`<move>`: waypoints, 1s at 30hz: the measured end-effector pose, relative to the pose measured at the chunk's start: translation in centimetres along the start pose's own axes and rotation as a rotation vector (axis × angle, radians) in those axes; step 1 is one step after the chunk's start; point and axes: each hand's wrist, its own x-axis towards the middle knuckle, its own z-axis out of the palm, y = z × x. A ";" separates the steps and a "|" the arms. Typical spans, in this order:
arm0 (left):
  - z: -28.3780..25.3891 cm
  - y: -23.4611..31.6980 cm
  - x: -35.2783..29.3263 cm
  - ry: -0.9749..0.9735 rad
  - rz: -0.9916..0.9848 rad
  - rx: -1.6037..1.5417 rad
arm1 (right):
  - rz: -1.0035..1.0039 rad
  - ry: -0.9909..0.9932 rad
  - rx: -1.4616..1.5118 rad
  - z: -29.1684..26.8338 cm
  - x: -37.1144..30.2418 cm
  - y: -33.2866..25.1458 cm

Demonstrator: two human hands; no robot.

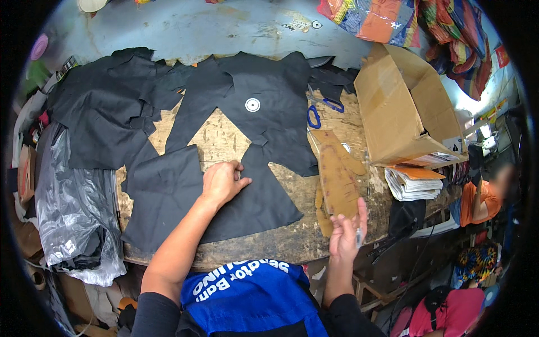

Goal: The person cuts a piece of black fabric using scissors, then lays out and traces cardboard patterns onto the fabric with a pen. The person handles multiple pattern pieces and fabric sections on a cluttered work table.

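Cloth (pixel 163 194), black and in angular pieces, covers the worktop (pixel 219 137) from about 8 to 12 o'clock in the head view. The left hand (pixel 223 182) rests on it just off the middle, toward 8 o'clock, fingers curled and thumb apart; whether that grip pinches any fabric I cannot tell. Out at 4 o'clock, the right hand (pixel 347 233) appears to pinch the near end of a brown template (pixel 339 182), which reaches up to 3 o'clock, beside the cloth; a slim clear thing (pixel 359 238) sits in the same hand. Scissors (pixel 313 116) with blue handles lie at 1 o'clock, untouched, and a carton (pixel 387 106) stands at 2.

I judge the step in hand to be handling the template while the left hand steadies the cloth. Laying the template on the cloth would call for a level lift leftward, toward 9 o'clock, without dragging the pieces out of place.
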 end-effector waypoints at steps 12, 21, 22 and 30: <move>2.4 -0.7 3.5 0.165 -0.016 0.006 | 0.104 -0.383 -0.182 3.5 -6.6 6.3; -0.6 -1.8 7.9 0.871 0.246 -0.256 | -0.043 -0.847 -0.883 2.5 -7.6 4.0; -0.9 -1.8 6.8 0.715 0.213 -0.307 | 0.057 -0.793 -0.865 2.5 -7.7 3.3; 2.6 -0.4 -3.5 0.191 0.551 0.022 | -0.566 -0.644 -1.165 1.8 -2.9 4.7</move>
